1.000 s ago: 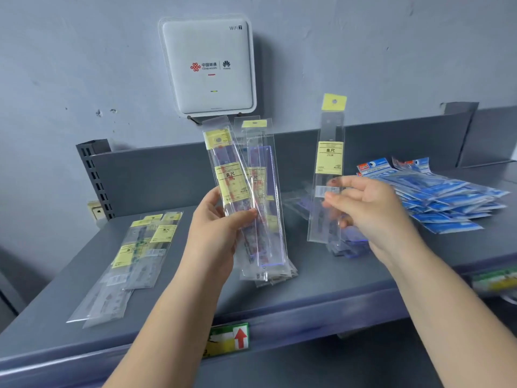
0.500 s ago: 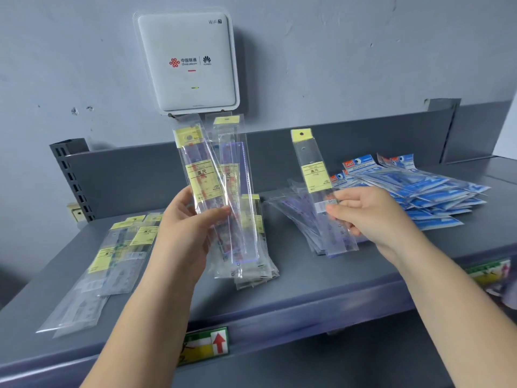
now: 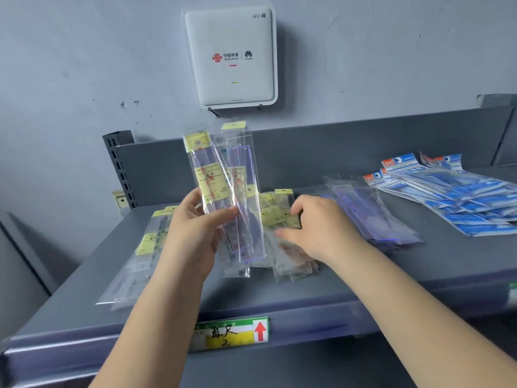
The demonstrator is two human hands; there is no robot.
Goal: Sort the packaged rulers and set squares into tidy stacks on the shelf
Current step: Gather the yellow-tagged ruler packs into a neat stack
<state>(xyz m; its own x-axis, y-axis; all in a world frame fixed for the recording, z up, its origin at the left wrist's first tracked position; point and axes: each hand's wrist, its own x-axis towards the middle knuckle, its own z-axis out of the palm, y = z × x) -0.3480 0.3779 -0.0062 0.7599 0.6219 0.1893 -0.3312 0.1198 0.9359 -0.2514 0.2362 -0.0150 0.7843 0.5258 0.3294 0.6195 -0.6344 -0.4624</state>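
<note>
Holding a fanned bunch of rulers (image 3: 223, 197) upright, the left hand (image 3: 193, 236) pinches them between thumb and fingers near their middle. Just right of that grip, the right hand (image 3: 316, 228) curls onto a ruler pile (image 3: 279, 217) on the shelf (image 3: 363, 292); whether it grips one is unclear. The slick, loosely fanned sleeves could slip out below the thumb.

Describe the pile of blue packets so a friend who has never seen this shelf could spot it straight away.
Start at the white WiFi box on the wall and drop to the grey shelf beneath it. Follow the shelf to its far right, where the blue packets lie fanned out. Only these have blue-and-white printing with red-orange corners; the other packs are clear with yellow labels.
</note>
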